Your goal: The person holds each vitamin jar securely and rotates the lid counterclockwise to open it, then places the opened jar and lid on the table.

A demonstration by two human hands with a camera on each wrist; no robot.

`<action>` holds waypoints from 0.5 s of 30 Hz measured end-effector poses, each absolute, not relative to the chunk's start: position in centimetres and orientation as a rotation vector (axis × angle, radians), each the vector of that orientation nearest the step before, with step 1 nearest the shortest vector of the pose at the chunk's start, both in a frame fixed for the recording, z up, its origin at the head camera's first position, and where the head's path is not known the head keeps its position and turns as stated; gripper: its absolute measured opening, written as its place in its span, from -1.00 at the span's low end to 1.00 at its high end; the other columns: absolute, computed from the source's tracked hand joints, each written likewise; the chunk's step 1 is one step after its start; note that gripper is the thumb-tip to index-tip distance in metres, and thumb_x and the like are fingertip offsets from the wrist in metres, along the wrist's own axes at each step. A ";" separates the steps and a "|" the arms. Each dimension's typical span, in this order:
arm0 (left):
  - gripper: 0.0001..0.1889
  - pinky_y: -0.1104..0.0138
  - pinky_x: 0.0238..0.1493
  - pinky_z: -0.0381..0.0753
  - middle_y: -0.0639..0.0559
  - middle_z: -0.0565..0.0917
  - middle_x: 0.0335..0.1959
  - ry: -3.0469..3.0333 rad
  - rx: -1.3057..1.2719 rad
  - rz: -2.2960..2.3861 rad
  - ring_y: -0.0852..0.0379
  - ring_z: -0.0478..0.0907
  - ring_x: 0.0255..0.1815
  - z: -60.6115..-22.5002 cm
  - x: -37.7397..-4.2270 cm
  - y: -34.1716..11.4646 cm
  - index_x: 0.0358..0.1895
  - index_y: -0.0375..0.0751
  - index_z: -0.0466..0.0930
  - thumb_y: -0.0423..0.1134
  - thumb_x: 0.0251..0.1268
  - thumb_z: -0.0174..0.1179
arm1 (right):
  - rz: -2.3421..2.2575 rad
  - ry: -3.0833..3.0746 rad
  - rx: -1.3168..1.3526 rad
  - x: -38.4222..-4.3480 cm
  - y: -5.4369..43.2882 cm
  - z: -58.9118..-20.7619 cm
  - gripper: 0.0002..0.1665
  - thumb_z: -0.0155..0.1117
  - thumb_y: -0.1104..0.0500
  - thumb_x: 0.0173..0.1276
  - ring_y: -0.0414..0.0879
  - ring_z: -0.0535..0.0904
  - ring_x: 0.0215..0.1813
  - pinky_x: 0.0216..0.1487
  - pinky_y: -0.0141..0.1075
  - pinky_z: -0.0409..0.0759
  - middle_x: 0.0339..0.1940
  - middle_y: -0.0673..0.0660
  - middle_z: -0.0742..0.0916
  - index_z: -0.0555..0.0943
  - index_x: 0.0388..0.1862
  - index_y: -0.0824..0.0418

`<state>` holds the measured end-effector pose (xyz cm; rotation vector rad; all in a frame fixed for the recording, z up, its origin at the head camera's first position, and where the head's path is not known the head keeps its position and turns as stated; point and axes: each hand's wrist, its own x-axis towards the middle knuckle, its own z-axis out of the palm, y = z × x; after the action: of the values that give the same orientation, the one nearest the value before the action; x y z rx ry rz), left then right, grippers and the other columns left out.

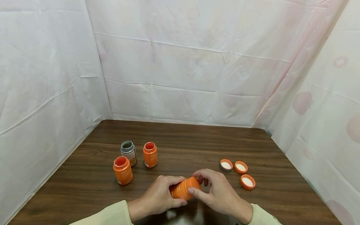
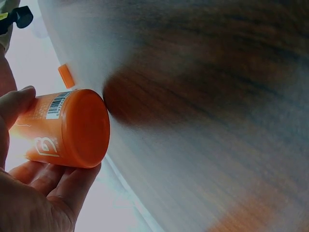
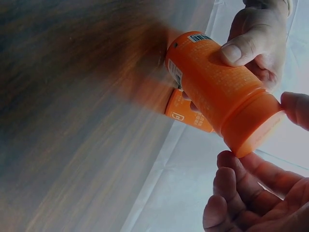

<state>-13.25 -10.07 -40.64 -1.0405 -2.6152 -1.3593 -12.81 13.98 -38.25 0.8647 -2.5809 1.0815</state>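
Observation:
An orange bottle lies tilted between both hands above the table's near side. My left hand grips it round the body, thumb on one side and fingers on the other. Its smooth round base and a barcode show in the left wrist view, where the bottle hides part of the palm. The screw cap sits on the bottle's end, toward my right hand. Thumb and fingertips of that hand pinch the cap's rim from opposite sides, as the right wrist view shows.
Left on the dark wood table stand two uncapped orange bottles and one uncapped grey bottle. Two orange caps and a grey-sided cap lie at the right, white liners up. Pale sheets surround the table.

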 end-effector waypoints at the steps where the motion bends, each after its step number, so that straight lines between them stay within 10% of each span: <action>1: -0.52 0.42 -0.22 0.60 0.35 0.67 -0.24 -2.617 -1.039 -1.361 0.36 0.58 -0.30 -40.6 -13.2 -10.1 0.04 0.19 0.69 -0.19 0.00 0.62 | 1.075 -2.574 0.875 -12.8 14.0 -38.3 -0.61 0.50 -0.22 0.27 -0.20 0.55 -0.31 -0.28 -0.31 0.58 -0.30 -0.24 0.65 0.68 -0.06 -0.07; 15: -0.52 0.43 -0.23 0.59 0.35 0.67 -0.25 -2.630 -1.033 -1.364 0.35 0.57 -0.31 -40.7 -13.4 -10.1 0.05 0.17 0.70 -0.18 0.02 0.62 | 1.030 -2.440 1.080 -12.8 14.3 -38.0 -0.55 0.55 -0.02 0.28 -0.32 0.48 -0.21 -0.21 -0.36 0.53 -0.14 -0.26 0.66 0.63 0.13 -0.14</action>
<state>-13.35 -10.11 -40.66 -1.0327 -2.6303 -1.3639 -12.82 14.26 -38.04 1.0803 -2.4397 1.0298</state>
